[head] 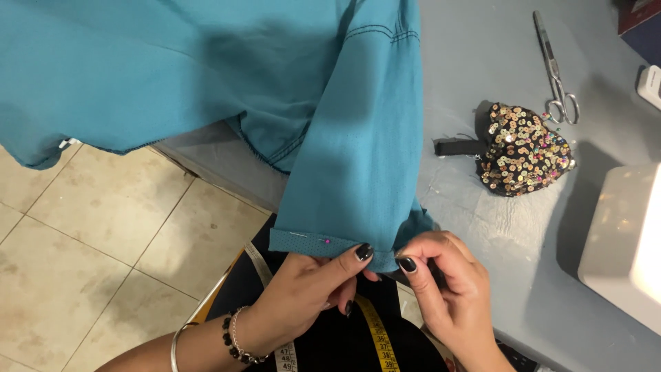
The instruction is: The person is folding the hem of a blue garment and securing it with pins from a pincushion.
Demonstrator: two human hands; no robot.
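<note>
At the folded hem of the teal sleeve (354,138), which hangs over the near edge of the grey desk (496,83), both my hands work; my left hand (306,293) pinches the hem between thumb and forefinger, a clenched grip on the fold; my right hand (447,289) nips the same hem just beside it, at the sleeve's right corner. One pink-headed pin (326,240) sits in the hem left of my left thumb. Right of the sleeve, on the desk, lies one sequinned black piece (523,148); beyond that, one pair of scissors (556,69); further right, one white machine (623,241). Below the hem, one yellow measuring tape (377,334) crosses my dark lap.
</note>
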